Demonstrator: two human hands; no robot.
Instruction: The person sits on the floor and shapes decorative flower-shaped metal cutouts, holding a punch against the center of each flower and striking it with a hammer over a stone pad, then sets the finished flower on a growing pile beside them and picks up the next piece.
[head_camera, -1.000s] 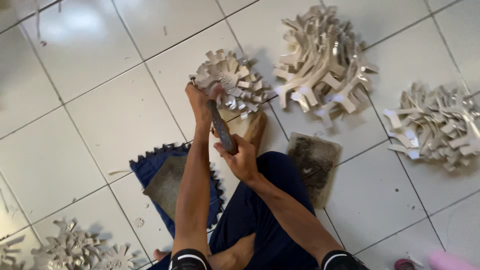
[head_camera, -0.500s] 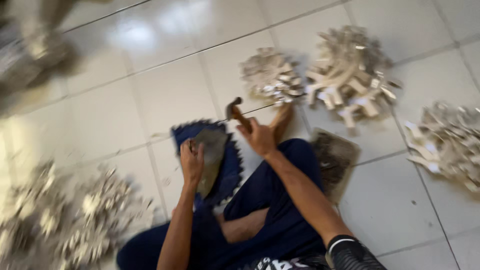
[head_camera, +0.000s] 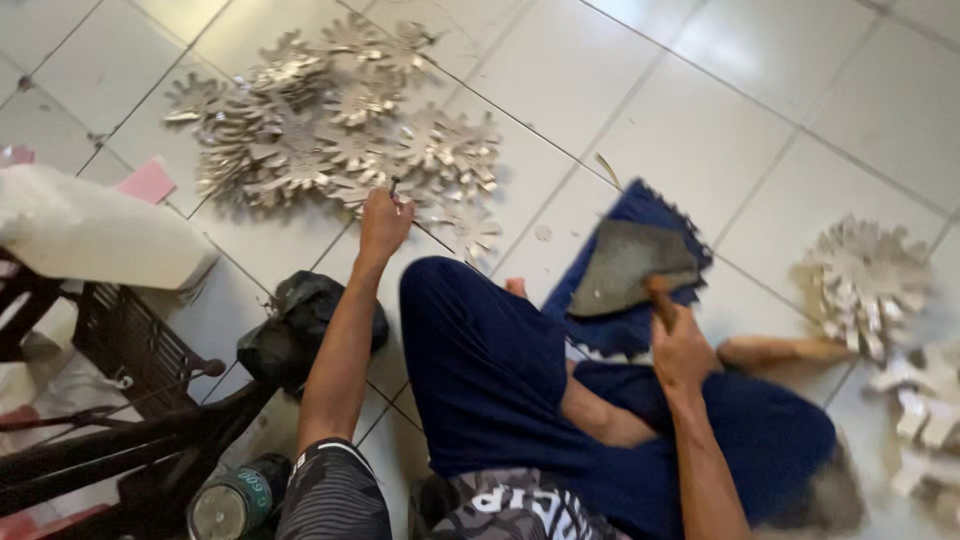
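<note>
Left hand (head_camera: 385, 222) stretched out, pinching a cutout at the pile (head_camera: 340, 130); right hand (head_camera: 680, 345) clenched round a handle (head_camera: 658, 297) over the slab (head_camera: 630, 265); tool head hidden.

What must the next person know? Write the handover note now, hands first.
Left hand: fingers closed on a piece at the edge of the flat silver cutouts, upper left.
Right hand: gripping a wooden handle over the grey block on the blue cloth.
Done, seemingly: a heap of bent cutouts at right.
Left: the flat pile is large.
</note>
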